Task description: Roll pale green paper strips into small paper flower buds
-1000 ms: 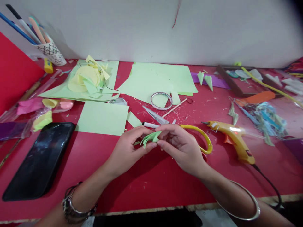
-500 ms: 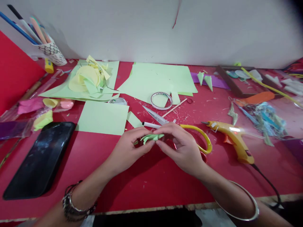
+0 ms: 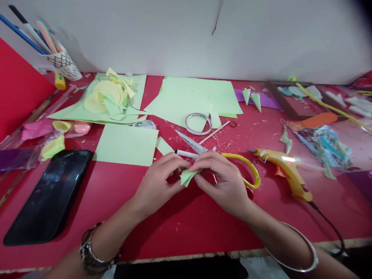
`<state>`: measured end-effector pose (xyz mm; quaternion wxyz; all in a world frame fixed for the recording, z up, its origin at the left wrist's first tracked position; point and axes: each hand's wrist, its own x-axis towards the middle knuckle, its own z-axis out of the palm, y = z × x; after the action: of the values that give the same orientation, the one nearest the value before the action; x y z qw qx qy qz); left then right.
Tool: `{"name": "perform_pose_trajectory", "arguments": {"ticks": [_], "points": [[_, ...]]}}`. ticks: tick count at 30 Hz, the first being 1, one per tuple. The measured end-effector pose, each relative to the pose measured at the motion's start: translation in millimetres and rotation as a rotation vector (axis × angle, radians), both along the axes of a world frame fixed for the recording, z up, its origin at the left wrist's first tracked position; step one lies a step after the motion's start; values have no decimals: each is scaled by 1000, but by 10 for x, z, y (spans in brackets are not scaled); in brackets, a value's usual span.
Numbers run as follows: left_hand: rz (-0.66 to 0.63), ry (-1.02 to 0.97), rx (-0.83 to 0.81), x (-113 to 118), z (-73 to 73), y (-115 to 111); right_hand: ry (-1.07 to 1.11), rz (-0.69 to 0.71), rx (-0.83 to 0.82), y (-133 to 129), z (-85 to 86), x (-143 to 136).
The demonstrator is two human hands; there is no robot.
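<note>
Between my two hands is a small piece of folded green paper (image 3: 187, 177), its layers fanned toward the lower left. My right hand (image 3: 222, 174) pinches its right end between thumb and fingers. My left hand (image 3: 158, 182) has its fingertips closed on the paper's left side. Just beyond the hands lie scissors (image 3: 241, 159) with a yellow and a red handle, partly hidden by my right hand. A marker (image 3: 186, 154) with a black tip rests across near the blades.
A yellow glue gun (image 3: 286, 170) lies at right, its cord running off the front edge. Green paper sheets (image 3: 197, 93), a tape roll (image 3: 198, 124) and two small green cones (image 3: 255, 101) lie behind. A black phone (image 3: 49, 197) is at left, a pen cup (image 3: 65, 64) behind it.
The folded paper has turned, its fanned end now pointing lower left instead of left. My left fingers have shifted slightly around it; my right hand has barely moved.
</note>
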<state>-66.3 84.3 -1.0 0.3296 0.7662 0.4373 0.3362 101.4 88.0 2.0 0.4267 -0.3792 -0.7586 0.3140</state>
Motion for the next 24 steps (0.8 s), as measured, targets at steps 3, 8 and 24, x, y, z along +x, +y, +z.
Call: {"name": "perform_pose_trajectory", "arguments": {"ticks": [3, 8, 24], "points": [[17, -5, -4, 2, 6, 5, 9, 7, -9, -1, 5, 0], [42, 12, -20, 5, -2, 6, 19, 35, -15, -3, 13, 4], [42, 44, 222, 33, -51, -1, 17, -72, -32, -1, -40, 4]]}}
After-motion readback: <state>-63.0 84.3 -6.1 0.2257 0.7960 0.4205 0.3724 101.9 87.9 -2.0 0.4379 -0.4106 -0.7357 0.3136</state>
